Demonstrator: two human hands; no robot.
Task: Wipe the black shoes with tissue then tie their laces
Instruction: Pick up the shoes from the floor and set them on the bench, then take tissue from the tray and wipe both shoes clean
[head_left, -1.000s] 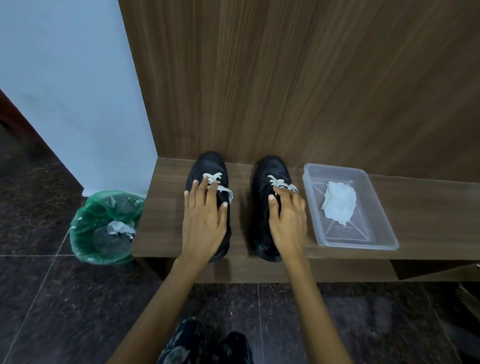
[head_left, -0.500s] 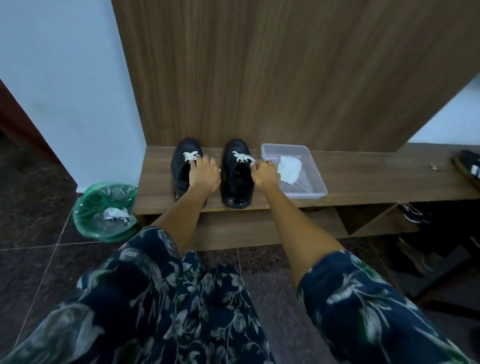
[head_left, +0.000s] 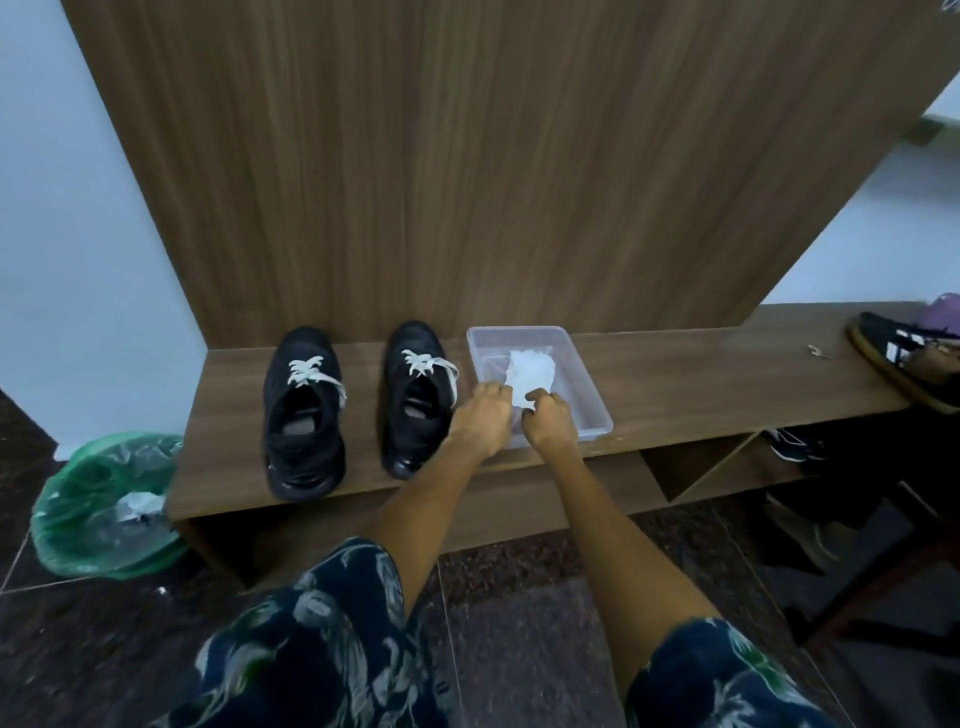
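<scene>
Two black shoes stand side by side on the wood-grain worktop (head_left: 675, 374), left of centre in the frame, toes toward the wooden back panel (head_left: 467, 156). The left shoe (head_left: 304, 410) and the right shoe (head_left: 418, 395) are matte, rounded and open-topped, with flat white laces (head_left: 311, 371) lying loose over their tongues. Just right of them sits a clear, rectangular plastic tray (head_left: 584, 384) with rounded corners, holding crumpled white tissue (head_left: 532, 376). Both hands meet at the tray's near edge: the left hand (head_left: 480, 421) and the right hand (head_left: 550, 423) have their fingers curled at the tissue's lower edge and seem to pinch it, though the fingertips are turned away and blurred. At lower left stands a bin with a glossy green liner (head_left: 98, 509), wadded white paper inside. At far right, a dark shoe with a tan sole (head_left: 904, 358) is cut off by the frame. Floral-print clothing fills the bottom edge.
</scene>
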